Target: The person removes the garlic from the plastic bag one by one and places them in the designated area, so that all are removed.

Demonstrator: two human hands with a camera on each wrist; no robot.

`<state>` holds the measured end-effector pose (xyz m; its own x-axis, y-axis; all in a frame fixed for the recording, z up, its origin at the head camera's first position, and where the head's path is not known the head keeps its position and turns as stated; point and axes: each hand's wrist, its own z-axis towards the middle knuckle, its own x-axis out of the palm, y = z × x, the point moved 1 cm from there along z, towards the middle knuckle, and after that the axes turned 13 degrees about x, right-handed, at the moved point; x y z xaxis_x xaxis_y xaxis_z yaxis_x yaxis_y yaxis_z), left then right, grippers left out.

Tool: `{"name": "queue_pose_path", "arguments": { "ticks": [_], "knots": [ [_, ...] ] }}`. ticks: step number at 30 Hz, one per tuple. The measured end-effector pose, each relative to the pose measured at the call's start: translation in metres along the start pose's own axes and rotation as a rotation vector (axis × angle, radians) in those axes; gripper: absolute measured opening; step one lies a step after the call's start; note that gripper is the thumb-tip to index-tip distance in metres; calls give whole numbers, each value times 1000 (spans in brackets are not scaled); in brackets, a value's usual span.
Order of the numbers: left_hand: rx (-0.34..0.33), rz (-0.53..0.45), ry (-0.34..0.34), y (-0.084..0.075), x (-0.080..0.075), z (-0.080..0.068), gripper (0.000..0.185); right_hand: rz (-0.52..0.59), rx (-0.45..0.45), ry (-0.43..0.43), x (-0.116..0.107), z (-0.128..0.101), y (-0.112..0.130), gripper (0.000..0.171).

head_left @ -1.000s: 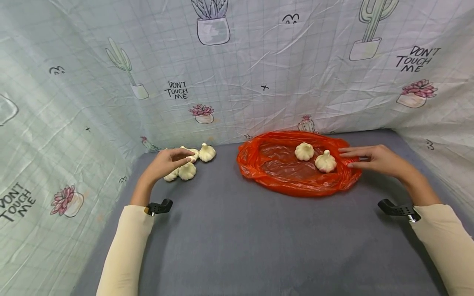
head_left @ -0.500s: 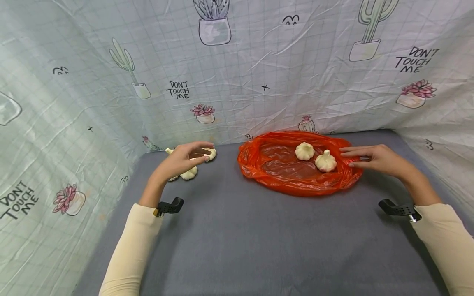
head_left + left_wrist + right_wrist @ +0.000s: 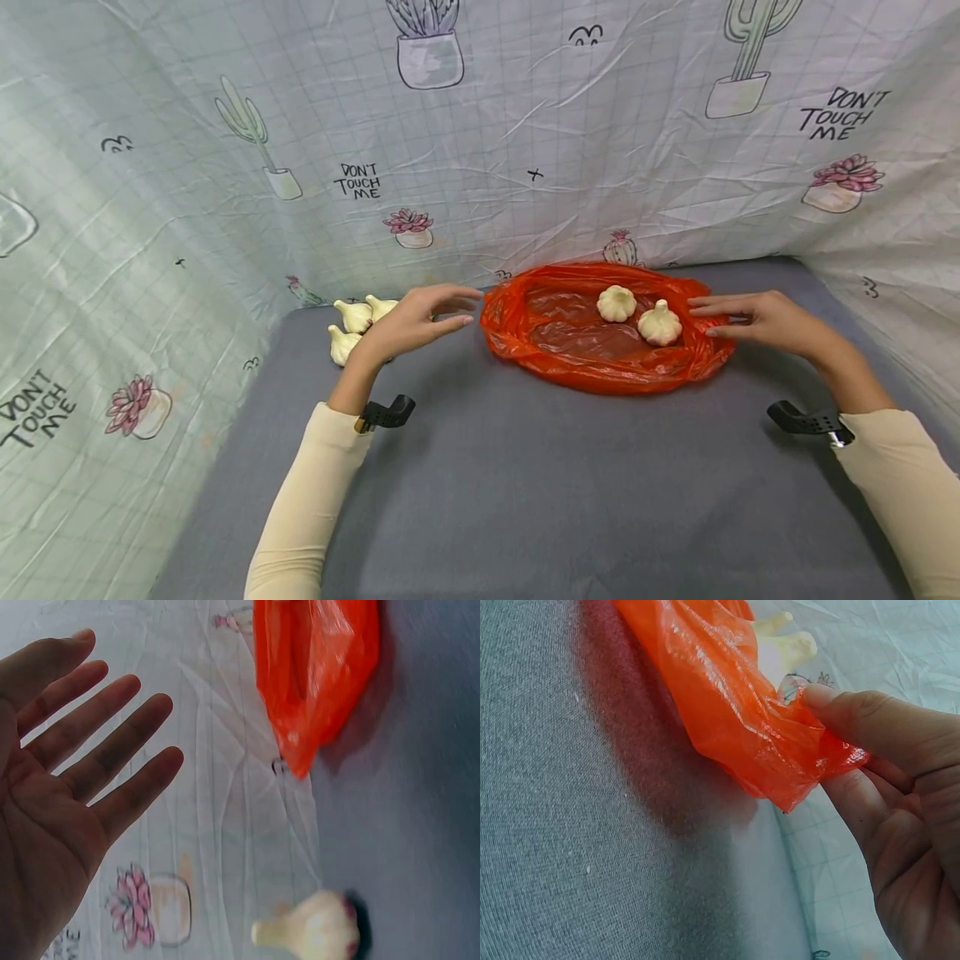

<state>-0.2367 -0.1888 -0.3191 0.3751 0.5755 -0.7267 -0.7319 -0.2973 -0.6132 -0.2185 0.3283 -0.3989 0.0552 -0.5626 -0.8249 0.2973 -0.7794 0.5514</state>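
Note:
My right hand (image 3: 780, 325) pinches the right edge of a red plastic bag (image 3: 570, 377) between thumb and fingers; the right wrist view shows the thin film (image 3: 735, 720) bunched in that grip. Two garlic bulbs, one (image 3: 617, 305) behind the other (image 3: 660, 323), lie inside the open bag. My left hand (image 3: 416, 323) holds nothing, its fingers spread in the left wrist view, close to the bag's left end. Left of it, several garlic bulbs (image 3: 354, 315) sit in a group, partly hidden by the hand. One bulb (image 3: 319, 928) shows below the hand in the left wrist view.
Grey cloth (image 3: 525, 483) covers the table. A patterned curtain (image 3: 495, 125) with cactus drawings hangs right behind the bag and garlic, and on both sides. A black wrist camera (image 3: 388, 412) sits on the left wrist, another (image 3: 806, 421) on the right.
My left hand has moved right from over the garlic group to near the bag's left end, uncovering bulbs at the left. My right hand has kept its pinch on the bag's edge.

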Motion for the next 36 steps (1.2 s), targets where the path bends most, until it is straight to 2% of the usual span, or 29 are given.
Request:
{"name": "queue_pose_path", "arguments": {
  "ticks": [5,14,20,36],
  "knots": [
    [78,-14,6,-2,12,20,37,-1,0,-3,0,0,-1,34],
    [150,-20,12,-7,32,51,35,10,4,0,-1,0,0,33],
    [156,-21,44,-3,45,64,35,13,-5,-3,0,0,0,33],
    [186,-96,41,1,73,93,34,23,-15,10,2,0,-4,34]
  ]
}}
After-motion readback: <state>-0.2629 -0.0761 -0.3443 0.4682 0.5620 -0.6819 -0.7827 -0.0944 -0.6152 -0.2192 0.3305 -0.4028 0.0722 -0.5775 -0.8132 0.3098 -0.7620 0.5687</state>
